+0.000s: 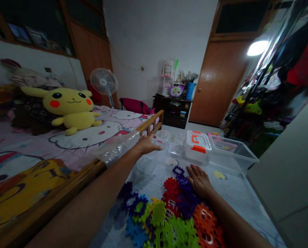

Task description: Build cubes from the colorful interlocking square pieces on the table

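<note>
Reaching forward in the head view, our left hand (147, 144) is loosely spread, beside the wooden bed rail (151, 124) and near a small clear plastic container (163, 135) just past its fingers; we cannot tell whether they touch. Our right hand (200, 181) lies opened out, palm down, against the right edge of the purple toothed building pieces (186, 198). Red toothed pieces (171, 186) sit left of those, orange ones (204, 218) lie close to our right wrist, and lime-green ones (177, 232) spread nearest us, with blue ones (137, 230) further left. Beyond our right hand stand a clear box with an orange-handled lid (198, 139) and, to its right, a clear open bin (231, 151). All this rests on a pale, creased sheet (228, 193). To our left is a bed with pink Hello Kitty bedding (77, 139), where a Pikachu plush (73, 106) sits. Further off we see a white electric fan (103, 81), a dark cabinet (170, 112) against the wall, a brown wooden door (215, 79) and, on the right, hanging clothes (302, 65) beside a lit lamp (257, 48)
</note>
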Available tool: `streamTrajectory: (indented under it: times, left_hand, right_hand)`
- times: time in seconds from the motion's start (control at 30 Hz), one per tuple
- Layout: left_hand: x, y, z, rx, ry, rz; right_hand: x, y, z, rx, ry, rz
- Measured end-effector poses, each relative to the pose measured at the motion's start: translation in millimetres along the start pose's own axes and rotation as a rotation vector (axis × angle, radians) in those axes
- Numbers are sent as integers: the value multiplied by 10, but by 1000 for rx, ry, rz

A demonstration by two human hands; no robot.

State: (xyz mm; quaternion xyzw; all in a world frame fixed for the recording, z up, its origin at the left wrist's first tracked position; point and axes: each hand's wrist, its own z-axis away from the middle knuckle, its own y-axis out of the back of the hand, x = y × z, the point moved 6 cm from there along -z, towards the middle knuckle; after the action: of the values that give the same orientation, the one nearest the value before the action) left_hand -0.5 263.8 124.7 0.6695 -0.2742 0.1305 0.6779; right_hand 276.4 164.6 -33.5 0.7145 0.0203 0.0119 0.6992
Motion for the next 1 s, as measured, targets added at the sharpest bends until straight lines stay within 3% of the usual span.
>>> streamTrajectory:
  times: [0.13, 0.23, 0.53, 0.77, 0.9, 1.0]
  left_hand:
    - [-388, -106, 414, -98, 141, -248]
    - [-429, -224, 521, -81, 113, -268]
    - [-263, -408, 187, 120, 144, -234]
    - [-229, -604, -53, 172, 115, -164]
    - [-292, -527, 6, 187, 55, -106]
    - [-489, -346, 225, 239, 29, -40]
  right_hand:
    - [-16, 29, 6, 2, 10, -8]
    - [-36, 64, 15, -16, 8, -11]
    - [-34, 74, 16, -6, 7, -21]
    - [-36, 69, 16, -20, 10, -14]
    - [-37, 53, 7, -26, 11, -6]
    - [-23, 26, -9, -44, 10, -20]
